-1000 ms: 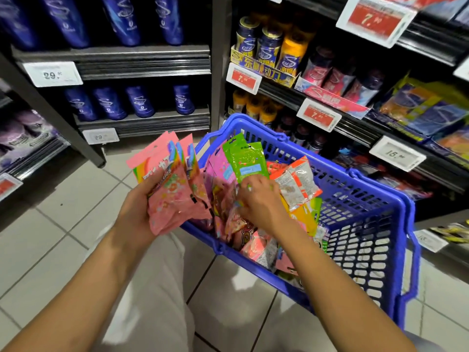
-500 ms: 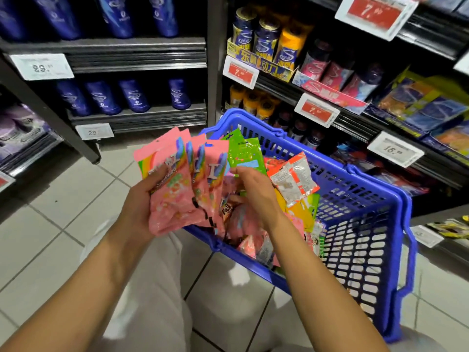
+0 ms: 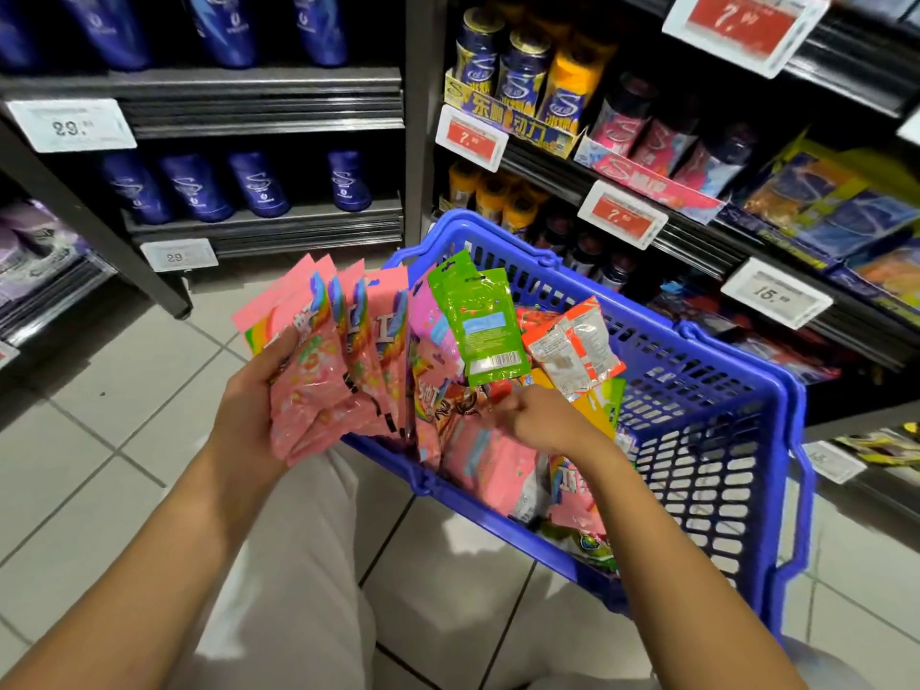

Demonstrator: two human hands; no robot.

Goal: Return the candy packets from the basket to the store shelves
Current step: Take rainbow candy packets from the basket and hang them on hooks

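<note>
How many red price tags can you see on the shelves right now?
3 red price tags: top right, beside the blue cans, and above the basket. More may sit outside the frame.

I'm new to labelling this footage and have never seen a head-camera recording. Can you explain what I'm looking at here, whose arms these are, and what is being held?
There is no machine: a person wears a wide-angle camera on the head, which looks forward and down, so the two bare arms are their own. The left hand grips a fanned bunch of pink candy packets. The right hand reaches into a blue plastic basket, its fingers curled among the packets there; I cannot tell whether it holds one. In the basket stand a green packet, an orange-and-silver packet and more pink ones. The basket appears to rest by the person's knees above a tiled floor. Around are store shelves with blue bottles, cans and price tags.
</note>
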